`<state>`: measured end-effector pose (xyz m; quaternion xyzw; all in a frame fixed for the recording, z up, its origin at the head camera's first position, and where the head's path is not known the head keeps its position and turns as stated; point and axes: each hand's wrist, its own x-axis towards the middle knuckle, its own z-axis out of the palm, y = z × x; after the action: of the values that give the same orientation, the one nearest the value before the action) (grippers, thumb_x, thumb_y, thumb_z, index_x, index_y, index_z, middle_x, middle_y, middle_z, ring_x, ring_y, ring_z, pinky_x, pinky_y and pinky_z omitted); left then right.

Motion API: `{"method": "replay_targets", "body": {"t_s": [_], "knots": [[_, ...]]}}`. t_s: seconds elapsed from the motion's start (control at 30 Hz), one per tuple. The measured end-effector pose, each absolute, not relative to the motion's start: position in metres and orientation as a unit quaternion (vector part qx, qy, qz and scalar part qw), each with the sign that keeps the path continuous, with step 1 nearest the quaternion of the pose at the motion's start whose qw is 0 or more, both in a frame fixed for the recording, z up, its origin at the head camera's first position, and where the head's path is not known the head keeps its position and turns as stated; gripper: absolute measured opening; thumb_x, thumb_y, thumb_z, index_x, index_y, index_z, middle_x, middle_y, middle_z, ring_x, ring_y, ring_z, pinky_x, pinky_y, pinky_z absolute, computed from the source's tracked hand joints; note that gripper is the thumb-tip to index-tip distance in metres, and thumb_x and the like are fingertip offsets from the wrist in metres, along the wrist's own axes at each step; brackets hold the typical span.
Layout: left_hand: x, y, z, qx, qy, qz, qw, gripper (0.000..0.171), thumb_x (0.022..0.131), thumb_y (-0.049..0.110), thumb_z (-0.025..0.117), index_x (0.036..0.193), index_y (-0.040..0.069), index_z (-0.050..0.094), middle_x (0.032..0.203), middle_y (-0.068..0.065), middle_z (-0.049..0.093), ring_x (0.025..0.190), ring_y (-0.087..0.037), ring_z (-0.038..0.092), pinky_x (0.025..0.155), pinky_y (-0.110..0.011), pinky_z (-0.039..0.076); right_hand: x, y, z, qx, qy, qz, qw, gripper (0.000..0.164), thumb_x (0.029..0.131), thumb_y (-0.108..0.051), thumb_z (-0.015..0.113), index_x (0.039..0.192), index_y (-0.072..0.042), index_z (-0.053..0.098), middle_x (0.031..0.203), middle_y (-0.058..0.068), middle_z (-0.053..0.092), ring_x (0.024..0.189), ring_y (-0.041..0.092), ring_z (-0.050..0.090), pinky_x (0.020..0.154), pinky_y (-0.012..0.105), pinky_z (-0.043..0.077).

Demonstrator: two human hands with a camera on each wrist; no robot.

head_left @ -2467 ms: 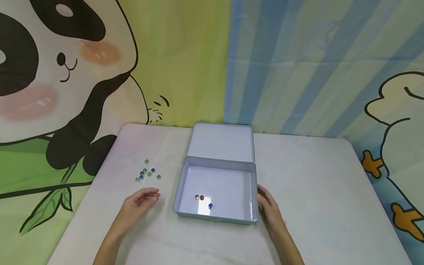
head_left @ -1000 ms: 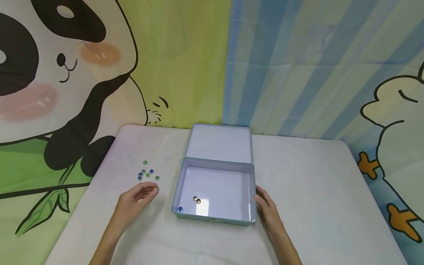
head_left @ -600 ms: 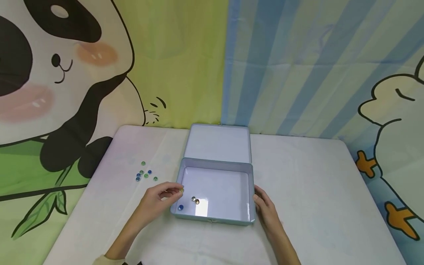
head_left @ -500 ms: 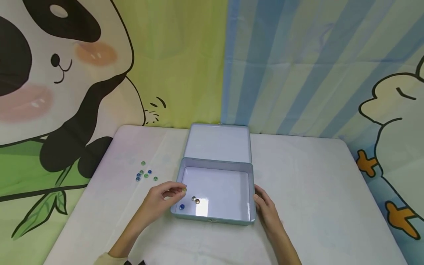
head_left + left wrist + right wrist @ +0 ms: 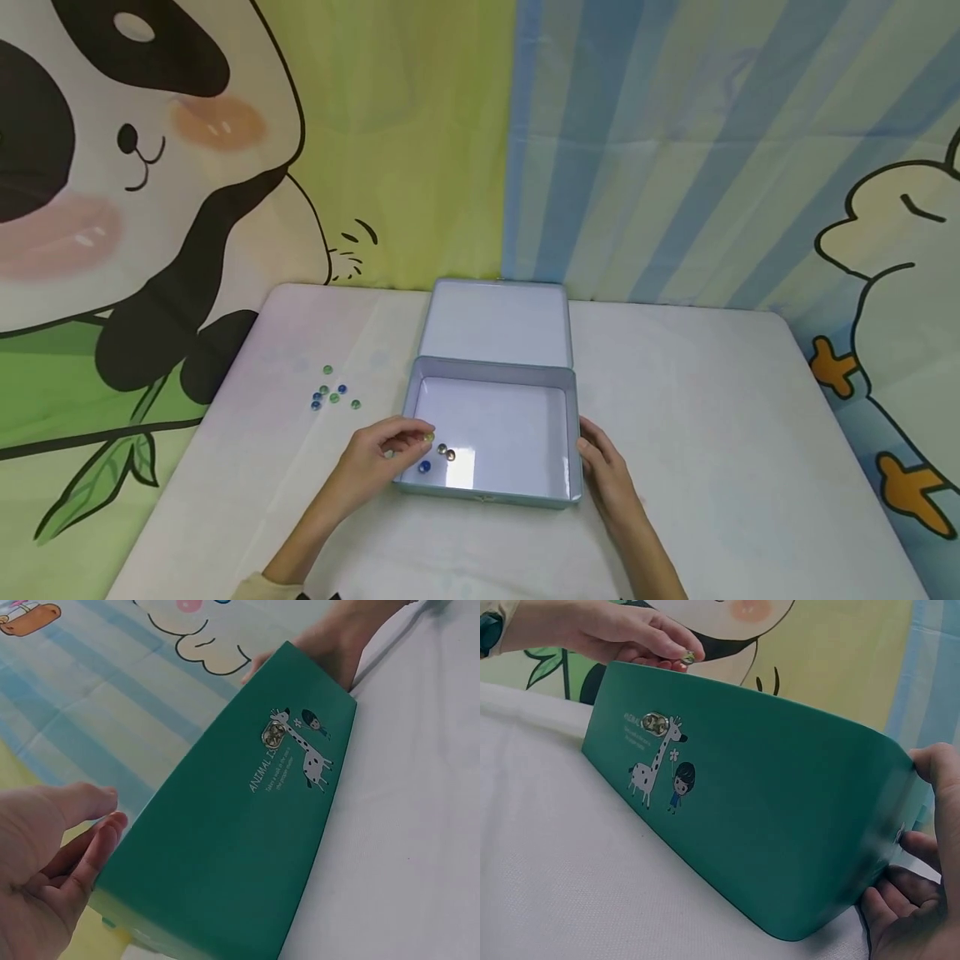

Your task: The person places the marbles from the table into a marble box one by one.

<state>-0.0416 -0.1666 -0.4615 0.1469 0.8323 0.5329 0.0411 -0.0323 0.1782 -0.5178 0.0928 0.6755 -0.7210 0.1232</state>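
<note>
My left hand (image 5: 378, 458) pinches a yellow-green glass marble (image 5: 688, 656) between thumb and fingertips, above the left part of a tin box (image 5: 487, 502). The box is green outside and pale inside, its lid (image 5: 495, 323) laid back. On its floor, close to the left fingertips, are a blue marble (image 5: 424, 467) and two brownish marbles (image 5: 450, 455) side by side. My right hand (image 5: 607, 467) rests against the box's right side, thumb near the rim and the other fingers lower along the outer wall. A giraffe and a metal clasp (image 5: 655, 724) mark the front wall.
Several loose green and blue marbles (image 5: 334, 398) lie on the white-covered table (image 5: 690, 417), left of the box. A panda-print cloth (image 5: 187, 167) and a blue striped cloth (image 5: 645, 150) hang behind the table.
My left hand has picked a marble off the table and moved right, over the box. The blue marble in the box has rolled to the left corner and partly back. The right hand stays put.
</note>
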Motion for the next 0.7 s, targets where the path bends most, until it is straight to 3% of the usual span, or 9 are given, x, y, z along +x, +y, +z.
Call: {"method": "replay_targets", "body": {"t_s": [0.3, 0.53, 0.7], "knots": [[-0.0424, -0.1642, -0.4584, 0.156, 0.842, 0.515, 0.047, 0.020, 0.087, 0.024, 0.073, 0.106, 0.019, 0.071, 0.093, 0.008, 0.070, 0.078, -0.004, 0.064, 0.069, -0.020, 0.055, -0.0333, 0.1791, -0.5161, 0.089, 0.673, -0.724, 0.124, 0.054, 0.101, -0.028, 0.047, 0.149, -0.006, 0.032, 0.156, 0.014, 0.030, 0.143, 0.022, 0.029, 0.096, 0.002, 0.036], [-0.0435, -0.1653, -0.4606, 0.175, 0.845, 0.505, 0.038, 0.020, 0.086, 0.018, 0.074, 0.105, 0.017, 0.071, 0.090, 0.009, 0.068, 0.075, -0.003, 0.062, 0.066, -0.019, 0.054, -0.0333, 0.1787, -0.5176, 0.086, 0.676, -0.723, 0.116, 0.054, 0.101, -0.027, 0.047, 0.148, -0.004, 0.033, 0.154, 0.016, 0.034, 0.119, -0.011, 0.046, 0.096, 0.004, 0.039], [-0.0427, -0.1651, -0.4592, 0.176, 0.847, 0.500, 0.046, 0.020, 0.086, 0.019, 0.073, 0.105, 0.017, 0.071, 0.090, 0.010, 0.068, 0.074, -0.003, 0.062, 0.065, -0.020, 0.054, -0.0325, 0.1790, -0.5188, 0.089, 0.681, -0.718, 0.114, 0.053, 0.101, -0.028, 0.048, 0.147, -0.006, 0.035, 0.153, 0.015, 0.035, 0.119, -0.009, 0.045, 0.095, 0.005, 0.039]]}}
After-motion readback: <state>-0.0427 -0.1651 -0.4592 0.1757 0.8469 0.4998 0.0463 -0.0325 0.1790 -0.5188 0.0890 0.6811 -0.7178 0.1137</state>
